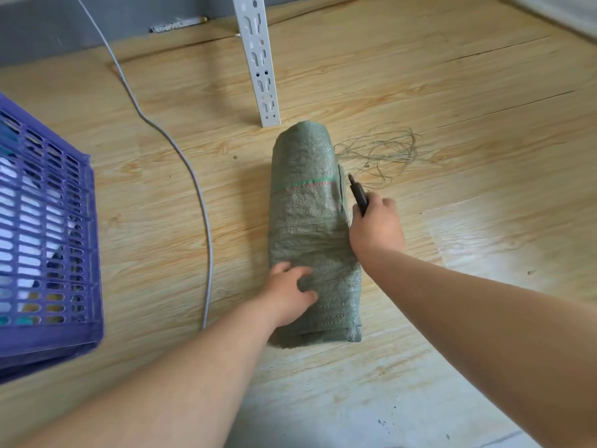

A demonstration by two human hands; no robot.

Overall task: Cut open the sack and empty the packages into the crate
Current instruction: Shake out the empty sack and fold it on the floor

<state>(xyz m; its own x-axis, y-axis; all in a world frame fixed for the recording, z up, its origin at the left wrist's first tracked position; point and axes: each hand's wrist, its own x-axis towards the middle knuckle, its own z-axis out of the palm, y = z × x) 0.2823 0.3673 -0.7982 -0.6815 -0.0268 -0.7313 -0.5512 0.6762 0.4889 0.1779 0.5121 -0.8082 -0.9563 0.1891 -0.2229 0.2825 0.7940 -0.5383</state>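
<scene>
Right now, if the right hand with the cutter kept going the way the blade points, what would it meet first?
Probably the loose strands on the floor beside the sack. The right hand aims its cutter along the sack's right edge; depth is unclear.

wood floor (pixel 420 92), green sack (pixel 310 227), purple crate (pixel 48 337), grey cable (pixel 190 169), loose threads (pixel 387 150)

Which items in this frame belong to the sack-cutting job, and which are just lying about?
Part of the job:
green woven sack
dark cutter, gripped in the right hand
left hand, resting on the sack
purple crate

Lying about:
grey cable
white slotted upright
loose tangle of threads
</scene>
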